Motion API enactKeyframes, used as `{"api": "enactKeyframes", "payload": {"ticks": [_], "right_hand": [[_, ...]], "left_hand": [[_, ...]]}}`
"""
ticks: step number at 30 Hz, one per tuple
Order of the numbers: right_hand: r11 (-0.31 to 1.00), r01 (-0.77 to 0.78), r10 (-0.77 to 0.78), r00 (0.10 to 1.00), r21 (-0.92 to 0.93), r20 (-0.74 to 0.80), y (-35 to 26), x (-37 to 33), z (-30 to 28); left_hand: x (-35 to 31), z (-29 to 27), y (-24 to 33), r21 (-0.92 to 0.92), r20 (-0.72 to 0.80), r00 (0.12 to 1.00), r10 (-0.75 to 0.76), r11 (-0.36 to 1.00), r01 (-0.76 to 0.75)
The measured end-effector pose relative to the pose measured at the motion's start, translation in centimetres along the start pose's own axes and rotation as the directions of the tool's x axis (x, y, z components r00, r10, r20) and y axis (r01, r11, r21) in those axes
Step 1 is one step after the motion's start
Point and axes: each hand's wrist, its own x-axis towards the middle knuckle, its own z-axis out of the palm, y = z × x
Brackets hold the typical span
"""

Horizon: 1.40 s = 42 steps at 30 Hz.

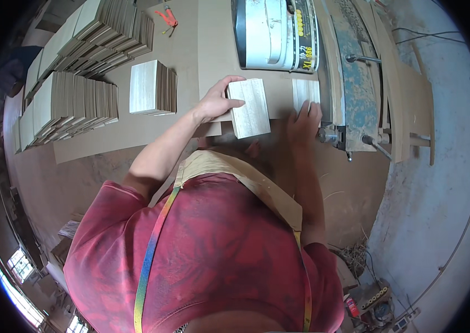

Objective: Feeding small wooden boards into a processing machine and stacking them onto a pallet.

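Note:
My left hand is closed around the left side of a small stack of pale wooden boards, thumb on top. The stack hangs slightly tilted at the front edge of the work table, above my apron. Farther right, my right hand has its bent fingers on the near end of another pale wooden board, which lies next to the machine. The underside of that board and my right thumb are hard to see.
Several tall stacks of wooden boards fill the left of the cardboard-covered table, with a smaller stack nearer me. Red-handled pliers lie behind. A white container and a worn blue machine with protruding handles stand right.

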Motion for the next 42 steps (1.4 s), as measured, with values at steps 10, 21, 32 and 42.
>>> {"api": "enactKeyframes", "payload": {"ticks": [10,21,32,42], "right_hand": [[0.946,0.031,-0.045,0.998,0.324,0.035,-6.5,4.7,-0.1],[0.915,-0.052,0.057,0.998,0.4,0.0,-7.0,-1.2,-2.4],[0.87,-0.154,0.171,0.985,0.469,0.007,-3.6,-0.4,-5.4],[0.51,-0.528,0.267,0.848,0.68,0.458,-3.8,-0.4,-3.9]], "left_hand": [[2.1,1.4,0.7,0.274,-0.071,0.997,0.036,0.962,-0.016],[2.4,1.2,1.2,0.248,0.082,0.996,0.022,0.968,-0.041],[1.9,1.0,1.0,0.143,0.1,0.994,-0.039,0.989,0.024],[3.6,-0.8,2.0,0.572,-0.115,0.993,-0.013,0.817,0.077]]}}
